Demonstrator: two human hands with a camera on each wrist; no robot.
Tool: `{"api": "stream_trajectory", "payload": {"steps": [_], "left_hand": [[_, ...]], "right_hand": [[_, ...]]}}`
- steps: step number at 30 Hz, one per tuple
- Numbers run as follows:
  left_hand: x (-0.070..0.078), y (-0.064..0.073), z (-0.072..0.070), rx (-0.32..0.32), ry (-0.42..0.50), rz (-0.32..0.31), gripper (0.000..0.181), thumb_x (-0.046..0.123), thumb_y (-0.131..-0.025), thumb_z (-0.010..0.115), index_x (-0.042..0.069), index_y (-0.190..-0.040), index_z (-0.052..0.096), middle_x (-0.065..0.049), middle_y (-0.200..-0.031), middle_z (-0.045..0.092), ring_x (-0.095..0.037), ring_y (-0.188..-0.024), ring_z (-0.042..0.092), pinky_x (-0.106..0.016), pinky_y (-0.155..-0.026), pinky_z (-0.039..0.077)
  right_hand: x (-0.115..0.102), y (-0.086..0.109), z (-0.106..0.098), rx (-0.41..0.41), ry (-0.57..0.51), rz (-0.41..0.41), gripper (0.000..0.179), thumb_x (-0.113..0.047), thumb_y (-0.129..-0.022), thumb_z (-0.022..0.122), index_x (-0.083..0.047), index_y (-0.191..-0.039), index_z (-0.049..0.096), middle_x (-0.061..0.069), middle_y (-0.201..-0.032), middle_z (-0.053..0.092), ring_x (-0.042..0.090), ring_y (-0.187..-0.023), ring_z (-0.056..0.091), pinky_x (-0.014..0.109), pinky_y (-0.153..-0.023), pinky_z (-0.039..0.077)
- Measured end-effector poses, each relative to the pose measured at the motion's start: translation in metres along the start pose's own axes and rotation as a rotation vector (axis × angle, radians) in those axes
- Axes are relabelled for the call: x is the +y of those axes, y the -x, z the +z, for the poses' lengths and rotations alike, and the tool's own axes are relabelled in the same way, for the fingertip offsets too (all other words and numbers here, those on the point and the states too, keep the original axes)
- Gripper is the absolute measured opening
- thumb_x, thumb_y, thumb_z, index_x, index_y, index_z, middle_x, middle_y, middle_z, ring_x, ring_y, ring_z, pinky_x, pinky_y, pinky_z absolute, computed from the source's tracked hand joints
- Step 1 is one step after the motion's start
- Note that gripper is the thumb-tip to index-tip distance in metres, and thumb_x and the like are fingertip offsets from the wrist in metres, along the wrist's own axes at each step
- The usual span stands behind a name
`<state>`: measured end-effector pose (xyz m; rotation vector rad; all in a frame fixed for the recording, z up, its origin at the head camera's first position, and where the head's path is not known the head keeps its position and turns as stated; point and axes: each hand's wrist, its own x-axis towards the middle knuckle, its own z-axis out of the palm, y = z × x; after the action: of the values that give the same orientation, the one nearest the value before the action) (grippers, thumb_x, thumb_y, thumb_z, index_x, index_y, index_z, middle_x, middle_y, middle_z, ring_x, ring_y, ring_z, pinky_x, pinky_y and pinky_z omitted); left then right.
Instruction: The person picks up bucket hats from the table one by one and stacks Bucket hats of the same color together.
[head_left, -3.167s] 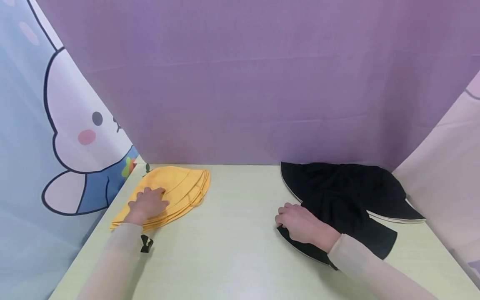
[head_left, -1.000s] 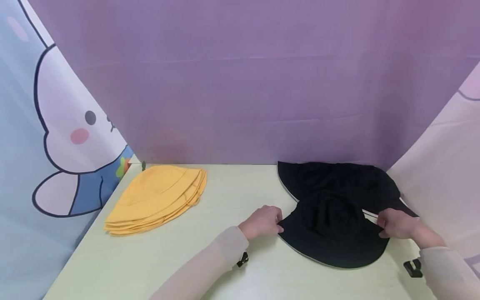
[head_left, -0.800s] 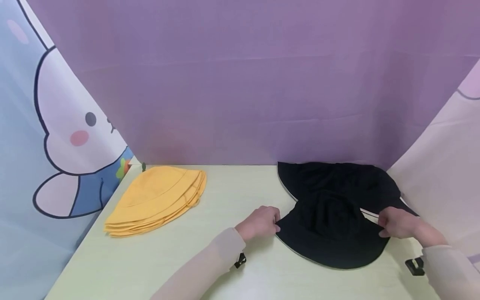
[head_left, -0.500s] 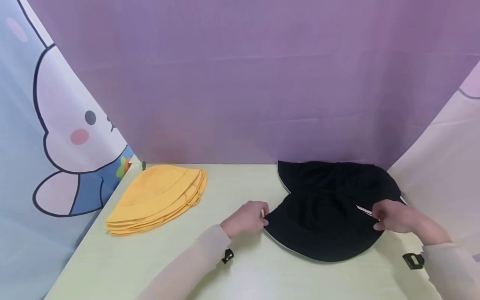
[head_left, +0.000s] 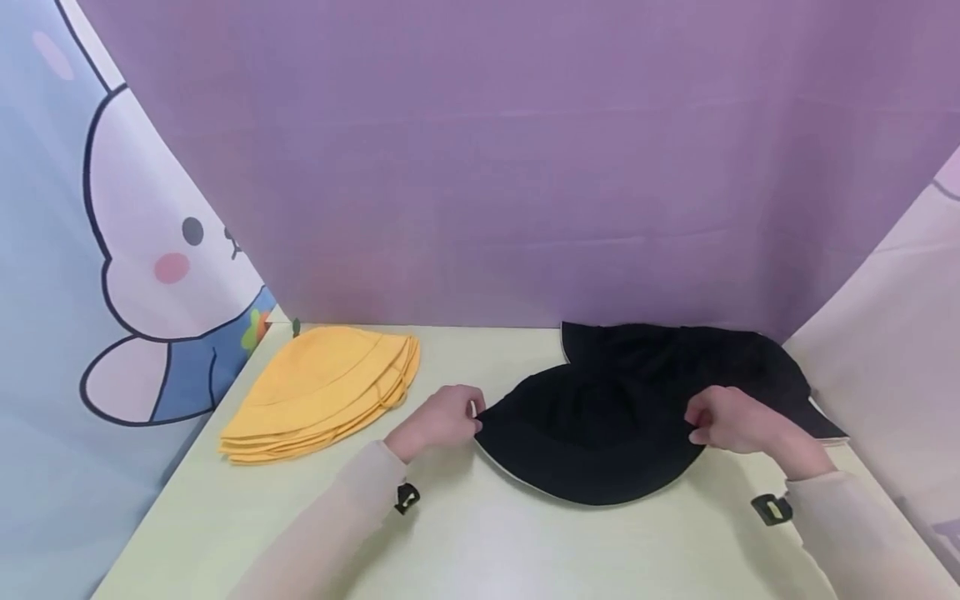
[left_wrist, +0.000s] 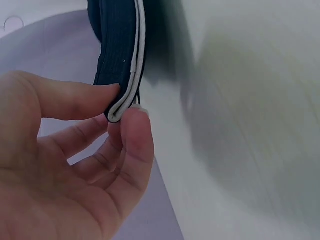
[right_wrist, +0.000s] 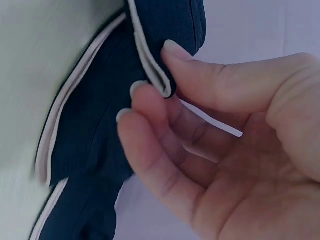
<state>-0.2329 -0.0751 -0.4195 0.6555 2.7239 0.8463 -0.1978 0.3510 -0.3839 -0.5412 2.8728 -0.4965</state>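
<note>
Rabbit print [head_left: 142, 267], one: left side of the frame. Yellow hats [head_left: 322, 383], one stack: left of centre on the worktop [head_left: 480, 550]; several brims, exact count unclear. Your left hand [head_left: 442, 418], one: mid-frame, grip closed to a pinch on the left corner of the folded black hat [head_left: 592, 433]. That hat, one: right of centre, between your two hands. Your right hand [head_left: 738, 421], one: grip likewise pinching the opposite corner. Black pile [head_left: 750, 362], one: right of frame, behind.
</note>
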Motion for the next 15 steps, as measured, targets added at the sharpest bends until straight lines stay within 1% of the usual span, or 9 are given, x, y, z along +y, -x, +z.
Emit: {"api": "stream_trajectory", "payload": {"steps": [5, 10, 12, 15], "left_hand": [[-0.021, 0.015, -0.014, 0.038, -0.024, -0.029, 0.011, 0.003, -0.083, 0.073, 0.011, -0.087, 0.067, 0.001, -0.074, 0.056, -0.016, -0.067, 0.053, -0.032, -0.064, 0.045], [-0.039, 0.032, -0.025, 0.064, -0.021, -0.067, 0.011, 0.001, -0.080, 0.072, 0.010, -0.084, 0.067, 0.001, -0.072, 0.055, -0.016, -0.065, 0.052, -0.032, -0.061, 0.044], [-0.044, 0.037, -0.029, 0.067, -0.012, -0.082, 0.011, 0.000, -0.079, 0.070, 0.010, -0.084, 0.067, 0.000, -0.072, 0.055, -0.016, -0.065, 0.051, -0.032, -0.060, 0.043], [-0.051, 0.044, -0.033, 0.060, -0.009, -0.105, 0.011, 0.001, -0.077, 0.068, 0.009, -0.083, 0.066, -0.001, -0.073, 0.055, -0.017, -0.065, 0.051, -0.032, -0.059, 0.043]], "right_hand": [[-0.020, -0.015, 0.011, -0.020, -0.036, -0.043, 0.012, -0.003, -0.079, 0.079, -0.004, -0.089, 0.074, -0.005, -0.077, 0.064, 0.011, -0.069, 0.055, 0.034, -0.066, 0.050], [-0.038, -0.029, 0.024, 0.001, -0.043, -0.100, 0.009, -0.002, -0.080, 0.078, -0.006, -0.087, 0.075, -0.008, -0.074, 0.061, 0.008, -0.067, 0.052, 0.031, -0.066, 0.049], [-0.046, -0.034, 0.029, 0.000, -0.049, -0.112, 0.008, -0.001, -0.080, 0.077, -0.007, -0.084, 0.074, -0.009, -0.070, 0.058, 0.008, -0.064, 0.050, 0.030, -0.063, 0.047], [-0.056, -0.039, 0.035, -0.012, -0.061, -0.115, 0.009, 0.000, -0.080, 0.077, -0.007, -0.083, 0.073, -0.008, -0.069, 0.057, 0.009, -0.063, 0.048, 0.030, -0.061, 0.045]]}}
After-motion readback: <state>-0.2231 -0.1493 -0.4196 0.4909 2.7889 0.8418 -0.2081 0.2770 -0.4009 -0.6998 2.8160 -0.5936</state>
